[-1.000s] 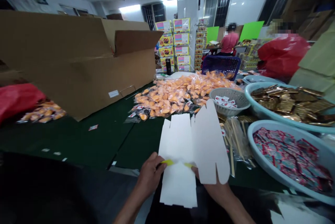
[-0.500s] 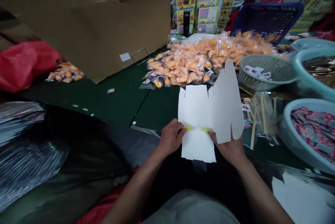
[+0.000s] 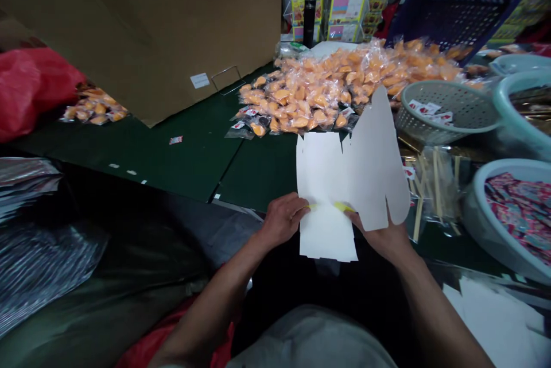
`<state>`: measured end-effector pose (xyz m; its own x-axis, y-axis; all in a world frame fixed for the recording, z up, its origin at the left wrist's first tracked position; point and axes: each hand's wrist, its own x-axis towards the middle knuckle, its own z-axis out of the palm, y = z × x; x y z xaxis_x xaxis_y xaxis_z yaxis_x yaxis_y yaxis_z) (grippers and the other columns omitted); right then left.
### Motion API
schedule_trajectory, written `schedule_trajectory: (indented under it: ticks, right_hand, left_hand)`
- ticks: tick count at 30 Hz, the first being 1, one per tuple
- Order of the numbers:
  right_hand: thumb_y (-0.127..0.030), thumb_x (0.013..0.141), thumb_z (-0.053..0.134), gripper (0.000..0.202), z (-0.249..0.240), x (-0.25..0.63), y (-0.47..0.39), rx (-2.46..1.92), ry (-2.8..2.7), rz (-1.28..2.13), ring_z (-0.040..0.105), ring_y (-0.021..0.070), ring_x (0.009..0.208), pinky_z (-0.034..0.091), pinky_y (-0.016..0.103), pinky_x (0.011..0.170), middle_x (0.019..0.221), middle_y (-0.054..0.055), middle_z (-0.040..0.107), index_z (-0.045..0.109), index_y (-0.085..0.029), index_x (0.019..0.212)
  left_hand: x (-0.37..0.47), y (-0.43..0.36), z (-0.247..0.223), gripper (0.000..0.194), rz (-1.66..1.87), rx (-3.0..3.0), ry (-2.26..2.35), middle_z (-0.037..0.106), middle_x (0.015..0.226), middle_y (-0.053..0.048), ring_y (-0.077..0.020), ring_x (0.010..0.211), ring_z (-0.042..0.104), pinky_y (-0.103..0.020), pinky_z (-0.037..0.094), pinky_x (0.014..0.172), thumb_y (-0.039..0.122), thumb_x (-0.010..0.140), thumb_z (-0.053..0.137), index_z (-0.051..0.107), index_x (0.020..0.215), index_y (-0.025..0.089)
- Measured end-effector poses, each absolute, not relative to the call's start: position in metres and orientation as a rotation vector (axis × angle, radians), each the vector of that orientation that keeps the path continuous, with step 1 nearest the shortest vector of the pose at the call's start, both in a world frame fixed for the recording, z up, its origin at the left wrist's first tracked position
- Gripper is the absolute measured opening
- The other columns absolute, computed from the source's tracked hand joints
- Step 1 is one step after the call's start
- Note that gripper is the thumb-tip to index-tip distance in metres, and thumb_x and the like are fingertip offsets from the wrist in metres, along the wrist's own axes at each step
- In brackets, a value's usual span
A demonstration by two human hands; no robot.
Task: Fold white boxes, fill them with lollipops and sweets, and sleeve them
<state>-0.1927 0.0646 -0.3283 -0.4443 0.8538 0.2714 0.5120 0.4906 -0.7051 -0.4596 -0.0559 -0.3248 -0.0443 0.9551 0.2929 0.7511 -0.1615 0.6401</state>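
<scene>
A white die-cut card blank (image 3: 323, 170) is held up over the near edge of the dark green table, its large rounded flap leaning to the right. My left hand (image 3: 284, 217) pinches its left side at a yellow-edged fold. On the other side my right hand (image 3: 382, 236) grips the card from beneath the flap, the thumb by a second yellow strip (image 3: 343, 207); its other fingers are mostly hidden. Beyond the card lies a heap of orange pieces in clear wrappers (image 3: 301, 98).
A big cardboard box (image 3: 172, 23) stands at the left. To the right are a grey-green colander (image 3: 447, 112), wooden sticks in plastic (image 3: 438, 184), a tub of red-blue packets (image 3: 516, 213) and white card blanks (image 3: 499, 322). A purple basket (image 3: 451, 18) leans behind the heap.
The view has shifted slightly. The card's left flap and top edge have tilted a little, and the yellow strip by my left hand shows less. Both hands keep their hold.
</scene>
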Motion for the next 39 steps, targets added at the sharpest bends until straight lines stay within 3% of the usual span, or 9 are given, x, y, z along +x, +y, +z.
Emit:
schedule_trajectory:
  ticks: [4,10,20,23,25,28,32,36,39]
  right_hand:
    - [-0.057,0.085,0.077,0.044,-0.330,-0.190,0.072,-1.171,-2.123,0.766,0.072,0.0328,0.098,0.062,0.042,0.081,0.102,0.014,0.076,0.075,-0.018,0.104]
    - [-0.059,0.085,0.077,0.057,-0.324,-0.190,0.074,-1.099,-2.172,0.731,0.064,0.0344,0.123,0.051,0.053,0.111,0.123,0.015,0.072,0.069,-0.018,0.123]
    - [-0.062,0.093,0.070,0.052,-0.329,-0.200,0.069,-1.090,-2.144,0.512,0.064,0.0359,0.125,0.047,0.057,0.116,0.128,0.016,0.071,0.072,-0.019,0.123]
    - [-0.060,0.091,0.074,0.046,-0.327,-0.199,0.068,-1.126,-2.116,0.592,0.070,0.0342,0.109,0.058,0.047,0.099,0.110,0.015,0.075,0.075,-0.018,0.108]
    - [-0.059,0.089,0.076,0.041,-0.328,-0.197,0.068,-1.140,-2.093,0.644,0.071,0.0329,0.101,0.061,0.042,0.087,0.098,0.014,0.075,0.075,-0.018,0.097]
    - [-0.058,0.088,0.078,0.039,-0.330,-0.197,0.068,-1.124,-2.086,0.656,0.070,0.0340,0.104,0.061,0.042,0.088,0.094,0.013,0.073,0.074,-0.019,0.094]
    - [-0.057,0.089,0.077,0.037,-0.330,-0.198,0.068,-1.145,-2.085,0.655,0.068,0.0350,0.112,0.059,0.043,0.093,0.099,0.013,0.073,0.075,-0.020,0.095]
    - [-0.059,0.088,0.077,0.041,-0.325,-0.197,0.070,-1.143,-2.085,0.693,0.068,0.0323,0.110,0.060,0.040,0.091,0.101,0.013,0.074,0.076,-0.019,0.096]
    - [-0.059,0.093,0.072,0.042,-0.321,-0.191,0.072,-1.066,-2.125,0.771,0.070,0.0289,0.099,0.060,0.039,0.088,0.101,0.011,0.076,0.077,-0.018,0.096]
  left_hand:
    - [-0.468,-0.056,-0.312,0.034,0.885,2.044,1.684,0.063,0.095,-0.006,-0.0169,0.083,0.059,-0.029,0.044,0.075,0.036,0.114,0.041,0.072,0.116,0.020]
    - [-0.470,-0.053,-0.299,0.033,0.764,2.056,1.693,0.059,0.092,-0.005,-0.0172,0.083,0.058,-0.029,0.042,0.074,0.034,0.113,0.041,0.068,0.101,0.019]
    - [-0.448,-0.055,-0.337,0.025,1.214,1.918,1.921,0.061,0.080,-0.003,-0.0158,0.073,0.057,-0.030,0.045,0.070,0.035,0.110,0.051,0.071,0.108,0.020]
    - [-0.445,-0.060,-0.343,0.028,1.199,1.989,1.956,0.059,0.084,-0.005,-0.0172,0.076,0.056,-0.031,0.047,0.072,0.028,0.110,0.048,0.071,0.123,0.019]
    - [-0.447,-0.066,-0.339,0.038,1.070,2.138,1.935,0.058,0.091,-0.007,-0.0197,0.083,0.056,-0.033,0.050,0.077,0.018,0.107,0.044,0.064,0.139,0.018]
    - [-0.455,-0.075,-0.324,0.075,0.735,2.333,1.805,0.058,0.109,-0.013,-0.0261,0.099,0.055,-0.041,0.054,0.089,0.007,0.094,0.046,0.032,0.167,0.015]
    - [-0.461,-0.081,-0.311,0.097,0.592,2.329,1.676,0.054,0.129,-0.018,-0.0316,0.116,0.051,-0.052,0.050,0.105,0.010,0.091,0.056,0.004,0.173,0.017]
    - [-0.453,-0.074,-0.314,0.057,0.969,2.018,1.673,0.055,0.113,-0.010,-0.0233,0.102,0.055,-0.039,0.052,0.092,0.029,0.106,0.055,0.044,0.161,0.023]
    - [-0.440,-0.064,-0.316,0.030,1.264,1.722,1.754,0.052,0.103,-0.007,-0.0198,0.097,0.055,-0.033,0.049,0.085,0.039,0.110,0.051,0.074,0.114,0.019]
